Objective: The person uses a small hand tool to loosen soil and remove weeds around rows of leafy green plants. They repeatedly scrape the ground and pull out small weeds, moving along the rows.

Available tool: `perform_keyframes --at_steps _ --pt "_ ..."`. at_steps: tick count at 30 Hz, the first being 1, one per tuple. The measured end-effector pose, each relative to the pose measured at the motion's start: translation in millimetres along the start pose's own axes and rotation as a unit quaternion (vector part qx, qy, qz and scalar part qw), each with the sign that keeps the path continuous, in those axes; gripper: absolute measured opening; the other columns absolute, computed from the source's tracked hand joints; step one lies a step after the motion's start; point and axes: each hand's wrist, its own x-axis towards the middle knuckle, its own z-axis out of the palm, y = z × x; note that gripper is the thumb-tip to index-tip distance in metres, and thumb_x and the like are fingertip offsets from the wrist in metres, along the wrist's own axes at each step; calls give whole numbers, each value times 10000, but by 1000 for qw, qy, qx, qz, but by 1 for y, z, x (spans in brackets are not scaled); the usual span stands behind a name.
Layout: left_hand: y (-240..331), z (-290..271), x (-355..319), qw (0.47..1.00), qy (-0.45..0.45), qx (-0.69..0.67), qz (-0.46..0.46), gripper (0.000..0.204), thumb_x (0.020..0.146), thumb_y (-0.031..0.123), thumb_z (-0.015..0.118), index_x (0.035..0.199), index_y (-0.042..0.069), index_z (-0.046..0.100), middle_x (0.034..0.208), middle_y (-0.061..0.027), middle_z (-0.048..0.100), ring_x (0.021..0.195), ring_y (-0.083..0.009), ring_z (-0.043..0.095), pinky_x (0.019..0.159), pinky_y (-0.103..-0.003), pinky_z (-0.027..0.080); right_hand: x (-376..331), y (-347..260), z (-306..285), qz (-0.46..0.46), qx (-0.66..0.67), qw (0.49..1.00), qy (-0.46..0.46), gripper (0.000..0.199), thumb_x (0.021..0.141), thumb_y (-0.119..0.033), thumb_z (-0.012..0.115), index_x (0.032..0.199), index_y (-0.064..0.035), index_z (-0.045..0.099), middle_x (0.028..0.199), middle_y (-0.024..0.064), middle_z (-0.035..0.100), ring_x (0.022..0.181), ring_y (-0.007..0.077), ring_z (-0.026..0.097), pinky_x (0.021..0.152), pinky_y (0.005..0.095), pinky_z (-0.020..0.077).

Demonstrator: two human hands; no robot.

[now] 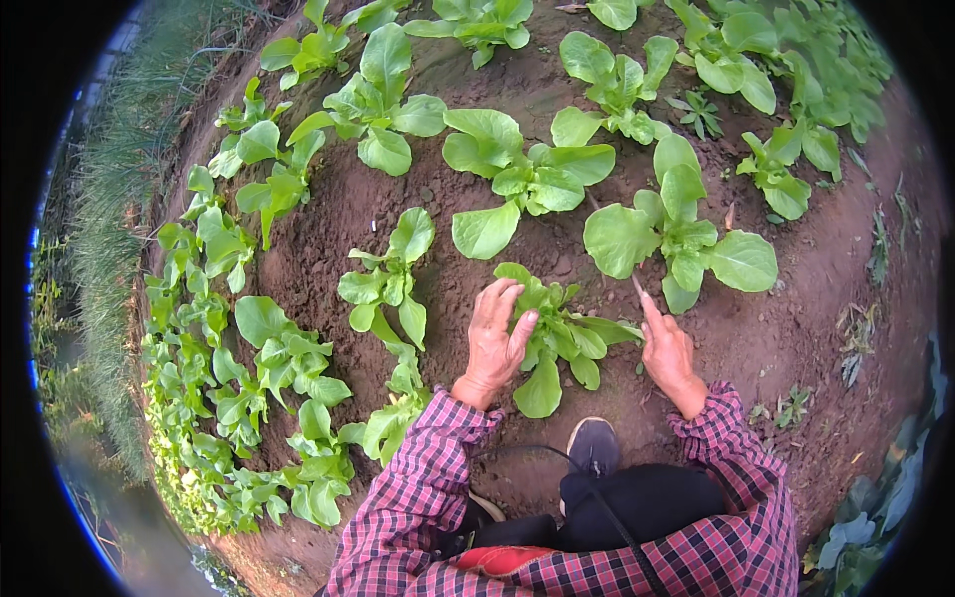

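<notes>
A leafy green lettuce plant grows in brown soil just ahead of my feet, between my two hands. My left hand is at its left side, thumb apart from the loosely bent fingers, holding nothing. Whether the fingertips touch the leaves I cannot tell. To the right of the plant, my right hand is closed around a thin stick-like tool. The tool points away from me, toward another lettuce plant; its far end is hard to make out among the leaves.
More lettuce plants stand ahead, and a dense row lines the left. Grass-like greenery borders the bed at far left. Small weeds dot the soil on the right. My shoe is close behind the middle plant.
</notes>
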Motion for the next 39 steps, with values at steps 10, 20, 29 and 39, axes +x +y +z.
perform_keyframes --at_steps 10,20,29,39 --pt "-22 107 114 946 -278 -28 -162 714 776 111 543 1402 34 207 933 -272 611 892 -386 597 790 -418 464 64 -9 38 0 79 993 93 460 830 -92 547 1280 -126 464 810 191 582 732 377 589 640 465 467" --pt "-30 63 135 836 -142 -302 -435 864 836 24 540 1445 191 -50 1047 -179 592 706 -182 592 613 -282 505 197 -46 26 -71 104 987 100 371 856 -132 514 1226 -135 488 785 206 598 727 405 587 655 487 469" --pt "-11 25 95 841 -207 -333 -372 745 849 48 539 1448 167 112 994 -94 586 763 -153 581 679 -263 490 229 -46 37 -23 39 999 -17 344 840 -117 441 1182 -92 472 919 279 601 849 439 603 739 514 477" --pt "-15 -86 -20 848 -273 -265 -369 610 865 9 530 1402 96 255 944 -49 564 818 -104 527 728 -251 462 62 -1 60 -84 -11 987 134 555 869 -142 490 1388 -163 299 752 221 550 665 402 602 608 497 494"
